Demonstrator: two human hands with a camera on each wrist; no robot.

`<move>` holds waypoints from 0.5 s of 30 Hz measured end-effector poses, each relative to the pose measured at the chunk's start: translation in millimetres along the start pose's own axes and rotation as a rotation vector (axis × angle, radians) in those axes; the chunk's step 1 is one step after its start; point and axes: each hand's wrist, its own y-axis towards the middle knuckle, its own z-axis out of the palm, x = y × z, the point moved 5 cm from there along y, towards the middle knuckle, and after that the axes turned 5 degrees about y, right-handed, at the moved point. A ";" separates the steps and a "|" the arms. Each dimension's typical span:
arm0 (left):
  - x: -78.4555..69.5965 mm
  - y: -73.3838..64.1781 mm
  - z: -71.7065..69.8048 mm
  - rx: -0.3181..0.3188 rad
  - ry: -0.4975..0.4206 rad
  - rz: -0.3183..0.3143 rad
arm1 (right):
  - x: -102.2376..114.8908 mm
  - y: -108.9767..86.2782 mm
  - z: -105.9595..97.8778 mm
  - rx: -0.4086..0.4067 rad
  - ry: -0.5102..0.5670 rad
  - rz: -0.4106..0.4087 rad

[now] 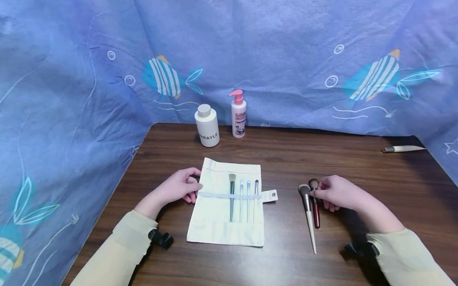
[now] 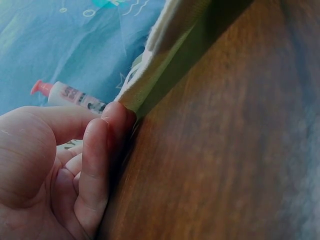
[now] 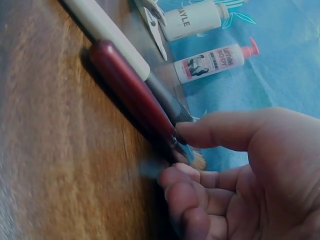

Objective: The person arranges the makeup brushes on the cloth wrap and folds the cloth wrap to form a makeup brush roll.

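Right hand [image 1: 336, 192]: the thumb and fingers pinch the red-handled makeup brush [image 1: 316, 216] near its ferrule, a hold that probably keeps the fingertips clear of the bristles. Just beyond the thumb, a pale-handled makeup brush [image 1: 310, 226] lies alongside, its head by the red one's.

Left hand [image 1: 179, 186]: thumb and forefinger grip the near side edge of the white fabric brush roll [image 1: 211, 218], presumably to steady it; the left wrist view shows this edge raised off the table [image 1: 286, 159]. Inward from these fingers, an elastic band [image 1: 214, 195] crosses the roll and holds the green-handled brush [image 1: 231, 204] and three slimmer brushes upright in a row, apparently so they stay separate. The snap tab [image 1: 269, 196] projects toward the right hand. Beyond the left fingertips stand a white bottle [image 1: 207, 129] and a body-lotion pump bottle [image 1: 239, 117].
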 end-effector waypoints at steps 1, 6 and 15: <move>-0.7 -0.2 -0.1 0.000 0.000 0.003 | -0.2 0.3 -0.1 -0.005 -0.001 0.006; -2.3 -0.3 -0.2 0.000 0.003 0.003 | -1.2 0.4 -1.3 -0.037 -0.011 0.008; -2.7 -1.8 0.0 -0.004 -0.004 -0.009 | -1.2 1.4 0.6 -0.061 -0.009 0.028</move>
